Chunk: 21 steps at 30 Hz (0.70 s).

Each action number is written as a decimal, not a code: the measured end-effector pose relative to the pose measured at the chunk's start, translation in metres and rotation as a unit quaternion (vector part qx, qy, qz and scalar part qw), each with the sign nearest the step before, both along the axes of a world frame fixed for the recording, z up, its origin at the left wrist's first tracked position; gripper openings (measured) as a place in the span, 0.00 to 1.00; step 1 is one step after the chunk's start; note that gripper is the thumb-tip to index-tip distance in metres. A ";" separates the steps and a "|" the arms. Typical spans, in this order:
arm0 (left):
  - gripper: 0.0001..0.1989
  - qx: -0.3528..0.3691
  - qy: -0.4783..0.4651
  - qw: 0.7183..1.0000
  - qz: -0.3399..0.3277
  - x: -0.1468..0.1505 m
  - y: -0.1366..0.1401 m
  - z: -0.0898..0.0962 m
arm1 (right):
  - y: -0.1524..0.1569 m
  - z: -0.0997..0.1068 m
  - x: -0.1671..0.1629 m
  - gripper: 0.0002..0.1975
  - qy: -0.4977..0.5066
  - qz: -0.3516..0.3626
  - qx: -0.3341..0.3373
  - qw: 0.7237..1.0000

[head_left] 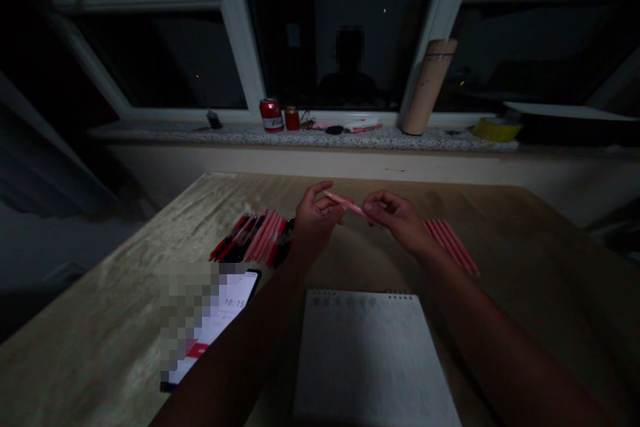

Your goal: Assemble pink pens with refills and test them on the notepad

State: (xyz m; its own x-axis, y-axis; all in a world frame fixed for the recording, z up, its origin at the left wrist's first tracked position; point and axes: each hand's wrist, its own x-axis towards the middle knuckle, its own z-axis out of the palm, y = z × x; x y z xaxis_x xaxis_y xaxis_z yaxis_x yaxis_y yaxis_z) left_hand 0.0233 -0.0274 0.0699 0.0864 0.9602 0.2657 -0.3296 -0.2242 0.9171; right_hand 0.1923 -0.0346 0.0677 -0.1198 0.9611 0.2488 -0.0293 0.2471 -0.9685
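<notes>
A slim pink pen (345,203) is held slantwise between both hands above the far middle of the table. My left hand (319,215) has its thumb and fingers closed on the pen's left part, with the index finger raised. On the pen's right end, the fingertips of my right hand (393,213) are pinched together. To the left of my left hand lies a bunch of pink, red and black pens (260,237) side by side. Several pink pens (451,245) lie in a row beyond my right forearm. Dim light hides their fine details.
A spiral notebook (373,360) lies open between my forearms. Left of it is a lit phone (225,320), partly blurred out. On the windowsill (240,136) stand a red can (271,115), a small red jar (292,119), a tall wooden-looking cylinder (429,88) and a yellow tape roll (496,129).
</notes>
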 end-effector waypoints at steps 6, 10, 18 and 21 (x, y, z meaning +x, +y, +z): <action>0.29 0.001 -0.011 1.000 -0.001 0.000 0.000 0.000 | -0.004 0.000 -0.001 0.15 -0.118 -0.001 0.043 0.992; 0.22 -0.014 0.003 0.999 -0.029 0.000 0.000 0.000 | -0.008 0.002 -0.008 0.15 -0.161 -0.018 0.076 0.984; 0.17 -0.018 0.043 0.999 -0.018 0.003 0.001 -0.003 | -0.011 -0.001 -0.013 0.14 -0.198 -0.009 0.081 0.977; 0.17 -0.019 0.025 0.999 -0.037 0.003 0.002 -0.004 | -0.010 -0.002 -0.013 0.15 -0.196 -0.003 0.072 0.978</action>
State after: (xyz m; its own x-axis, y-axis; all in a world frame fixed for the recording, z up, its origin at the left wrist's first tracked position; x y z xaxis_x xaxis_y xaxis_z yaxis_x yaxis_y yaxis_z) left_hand 0.0262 -0.0258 0.0657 0.1705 0.9597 0.2235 -0.2971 -0.1662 0.9403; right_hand 0.1794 -0.0447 0.0657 -0.2274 0.9203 0.3184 0.3392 0.3814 -0.8599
